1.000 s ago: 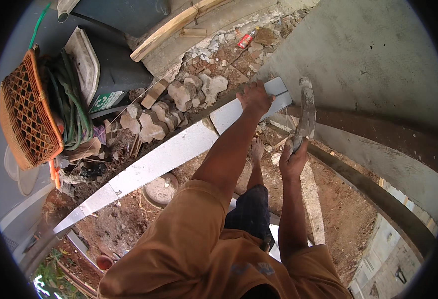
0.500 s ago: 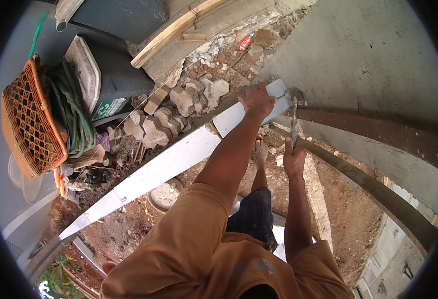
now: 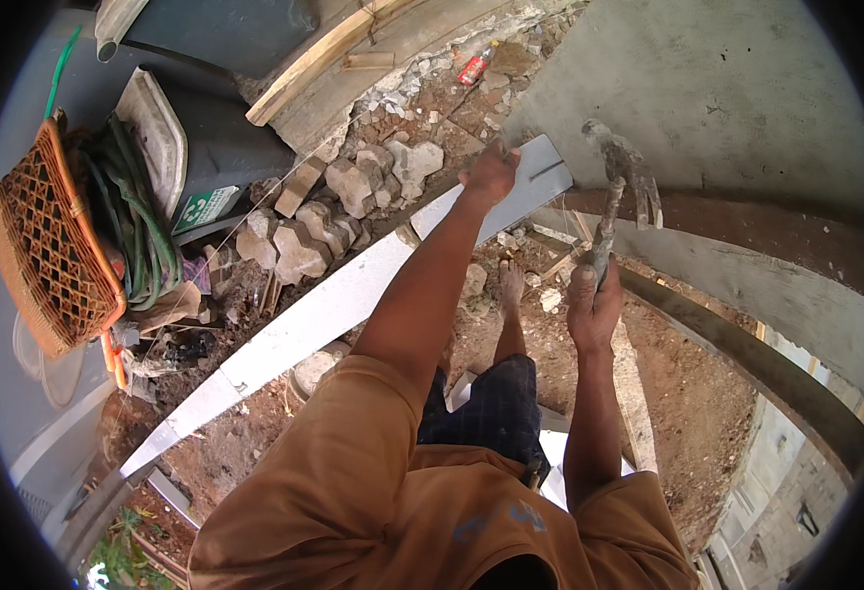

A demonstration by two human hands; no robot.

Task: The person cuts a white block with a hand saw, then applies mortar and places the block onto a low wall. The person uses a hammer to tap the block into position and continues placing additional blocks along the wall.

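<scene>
**Work beside the broad, flat grey wall**

From my remote seat I have that wall across the upper right. A long, straight row of whitish, flat-topped blocks runs from the lower left toward it. A long, dark, narrow beam crosses the right side, bent by the fisheye. On the far side of the row lies a heap of chunky grey concrete pavers.

The piece I attend to, a pale grey rectangular block, sits at the row's upper-right end, close to the wall; I can't tell whether they touch. A worn, grey metal claw hammer is up beside that end, its head seemingly clear of the block.

The bare right hand is clenched round the hammer's slim handle. The bare left hand rests on the block, fingers bent toward the far edge; I cannot tell whether they grip or only press.

To do this well, I would keep the left fingers back from the end, the palm steadying the block. I'd favour short, light taps over hard swings, since the block looks likely to chip, and check its top against its neighbour's.
</scene>
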